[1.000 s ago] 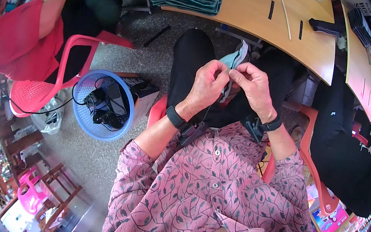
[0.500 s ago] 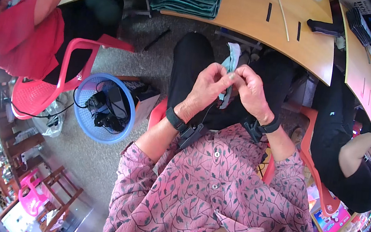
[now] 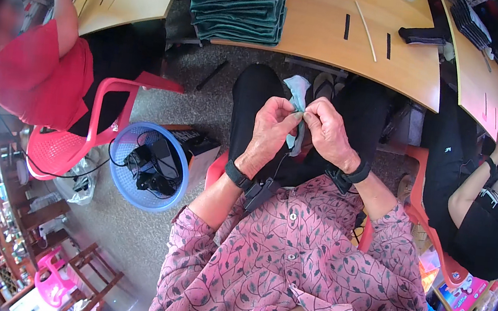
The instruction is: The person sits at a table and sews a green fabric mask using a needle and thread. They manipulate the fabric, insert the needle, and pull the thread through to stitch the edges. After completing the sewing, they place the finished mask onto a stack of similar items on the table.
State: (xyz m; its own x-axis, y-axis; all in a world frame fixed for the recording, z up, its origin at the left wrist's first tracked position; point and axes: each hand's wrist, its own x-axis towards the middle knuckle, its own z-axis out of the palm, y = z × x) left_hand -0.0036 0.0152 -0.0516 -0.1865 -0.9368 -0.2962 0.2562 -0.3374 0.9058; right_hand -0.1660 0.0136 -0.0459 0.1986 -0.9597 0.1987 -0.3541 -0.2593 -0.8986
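Observation:
Above my lap, a pale blue-green strip of cloth (image 3: 297, 90) hangs between my hands, its wider end pointing away from me and its narrow end trailing below my fingers. My left hand (image 3: 272, 132) pinches it between thumb and forefinger. Right beside it, my right hand (image 3: 331, 134) grips the same cloth, with its thumb and fingertips nearly meeting the left ones. The fingers cover the middle of the strip, so what lies under them is hidden. Black bands with small devices sit round both my wrists.
Ahead stands a wooden table (image 3: 314, 30) bearing a stack of folded dark green cloth (image 3: 235, 14), a pale stick (image 3: 366, 30) and dark strips. A blue basket (image 3: 131, 201) of cables is at left. People sit on both sides, one on a red chair (image 3: 108, 85).
My fingertips have drawn closer together on the cloth. Its far end has swung left and spread wider. The whole view has shifted slightly, and the person at left has moved an arm.

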